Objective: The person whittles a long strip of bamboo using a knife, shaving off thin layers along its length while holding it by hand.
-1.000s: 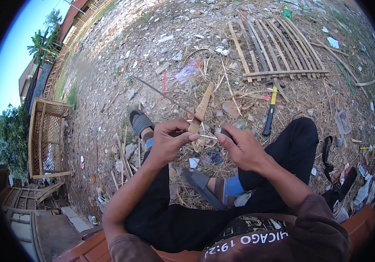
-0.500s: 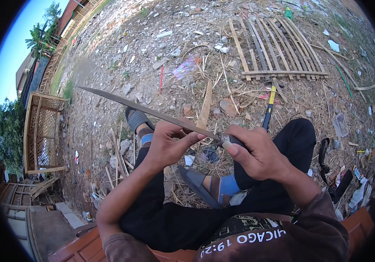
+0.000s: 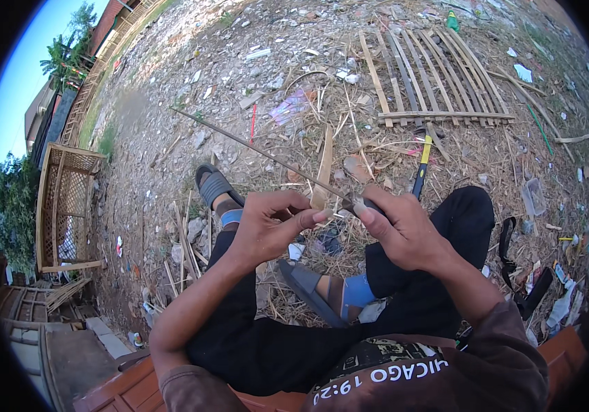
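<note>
A long-bladed knife [image 3: 260, 152] slants up to the far left, its thin blade seen almost edge-on. My right hand [image 3: 406, 230] is closed around its dark handle, with the thumb laid along the base of the blade. Just below the blade, my left hand [image 3: 270, 229] has curled fingers, the thumb drawn toward the index finger. Whatever those fingers may pinch is too small to make out. Beyond their tips is a flat, pale bamboo strip [image 3: 325, 159]; I cannot tell whether they touch it.
A slatted bamboo panel [image 3: 439, 75] lies at the far right, beside a yellow-and-black handled tool [image 3: 424, 161]. My sandaled foot [image 3: 312, 285] rests on ground strewn with bamboo scraps and rubble. A lattice frame [image 3: 68, 209] stands at the left. A black strap [image 3: 507, 254] lies to the right.
The knife has turned from showing its flat side to nearly edge-on, and its tip has swung right and farther away. The left thumb has shifted slightly right, below the blade.
</note>
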The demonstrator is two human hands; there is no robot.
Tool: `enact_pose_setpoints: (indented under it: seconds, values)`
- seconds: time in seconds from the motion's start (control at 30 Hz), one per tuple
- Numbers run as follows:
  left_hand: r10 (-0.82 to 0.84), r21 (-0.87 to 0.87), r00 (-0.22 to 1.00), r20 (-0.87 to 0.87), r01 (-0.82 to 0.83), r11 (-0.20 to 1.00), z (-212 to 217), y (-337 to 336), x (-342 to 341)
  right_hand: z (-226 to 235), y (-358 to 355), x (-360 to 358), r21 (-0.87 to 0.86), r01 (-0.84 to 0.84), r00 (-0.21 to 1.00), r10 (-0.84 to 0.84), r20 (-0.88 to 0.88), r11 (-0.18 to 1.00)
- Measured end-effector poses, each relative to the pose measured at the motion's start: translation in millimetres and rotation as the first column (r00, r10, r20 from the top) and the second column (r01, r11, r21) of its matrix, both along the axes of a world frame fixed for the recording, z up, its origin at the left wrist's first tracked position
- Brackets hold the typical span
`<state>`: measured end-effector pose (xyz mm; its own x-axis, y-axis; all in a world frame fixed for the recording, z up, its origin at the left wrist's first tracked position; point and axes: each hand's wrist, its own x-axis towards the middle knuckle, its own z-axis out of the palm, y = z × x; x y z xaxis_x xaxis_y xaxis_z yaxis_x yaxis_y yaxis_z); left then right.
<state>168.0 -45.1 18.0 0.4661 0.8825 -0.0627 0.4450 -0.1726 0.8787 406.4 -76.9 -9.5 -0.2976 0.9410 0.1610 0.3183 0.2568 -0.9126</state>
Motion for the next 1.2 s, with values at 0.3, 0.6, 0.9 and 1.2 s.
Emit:
enact_pose_setpoints:
  seconds: [0.3,0.6,0.9,1.2]
  values:
    - [-0.036,0.044,0.999,0.027,0.035,0.998,4.0,4.7,1.9,-13.6,12.2,4.2,-0.042,-0.043,0.998,0.044,0.04,0.998]
    - [-0.09,0.006,0.993,0.073,0.09,0.996,-7.7,8.1,-14.2,-77.7,33.4,4.6,-0.24,0.174,0.984,-0.179,0.003,0.955]
    - [0.034,0.251,0.982,0.183,-0.08,0.965,-7.8,24.0,-37.8,-184.4,3.5,8.8,-0.47,0.336,0.905,-0.418,-0.079,0.816]
    - [0.177,0.321,0.897,0.404,-0.32,0.891,-12.0,45.9,-20.4,-197.1,-5.9,14.2,-0.705,0.169,0.805,-0.509,-0.305,0.689]
